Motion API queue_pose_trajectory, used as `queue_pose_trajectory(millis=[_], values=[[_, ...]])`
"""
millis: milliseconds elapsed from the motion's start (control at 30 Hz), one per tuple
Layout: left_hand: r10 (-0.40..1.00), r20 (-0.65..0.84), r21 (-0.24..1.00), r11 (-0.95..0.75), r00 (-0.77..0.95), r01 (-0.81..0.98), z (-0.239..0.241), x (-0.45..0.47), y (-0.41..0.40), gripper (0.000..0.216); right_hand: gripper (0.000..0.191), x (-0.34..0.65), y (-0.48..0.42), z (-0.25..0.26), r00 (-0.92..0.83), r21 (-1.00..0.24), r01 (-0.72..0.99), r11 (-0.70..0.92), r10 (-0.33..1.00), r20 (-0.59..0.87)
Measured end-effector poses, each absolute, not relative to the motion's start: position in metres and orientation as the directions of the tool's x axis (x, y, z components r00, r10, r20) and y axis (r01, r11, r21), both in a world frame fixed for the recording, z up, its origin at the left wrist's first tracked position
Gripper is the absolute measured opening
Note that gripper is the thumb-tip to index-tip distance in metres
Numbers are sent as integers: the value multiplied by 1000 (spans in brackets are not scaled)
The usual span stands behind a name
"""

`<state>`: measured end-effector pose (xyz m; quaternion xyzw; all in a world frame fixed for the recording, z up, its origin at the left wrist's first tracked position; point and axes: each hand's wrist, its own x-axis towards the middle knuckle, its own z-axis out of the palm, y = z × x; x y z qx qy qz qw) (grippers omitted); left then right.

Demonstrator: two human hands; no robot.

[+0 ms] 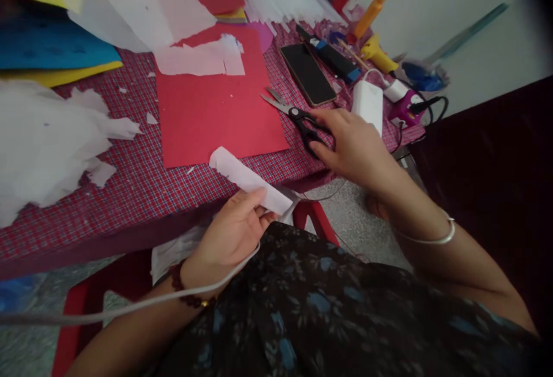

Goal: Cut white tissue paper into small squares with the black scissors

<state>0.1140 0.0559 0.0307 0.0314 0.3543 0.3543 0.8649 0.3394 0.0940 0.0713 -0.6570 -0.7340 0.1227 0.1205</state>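
My left hand is closed on a folded strip of white tissue paper, holding it at the table's near edge. My right hand rests on the checked tablecloth with its fingers around the black handles of a pair of scissors. The scissors lie flat, blades pointing left toward a red sheet of paper. A torn white strip lies on the red sheet's far end.
A black phone, a white charger block, glue bottles and a glue gun crowd the table's right end. Heaps of white tissue lie at left, coloured sheets at the back. A white cable crosses my left wrist.
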Motion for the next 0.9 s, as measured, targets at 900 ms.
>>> queue_pose_trajectory(millis=[900], values=[[953, -271, 753, 298, 137, -587, 70, 66, 136, 28, 80, 319, 9, 31, -536, -918, -224, -328, 828, -165]])
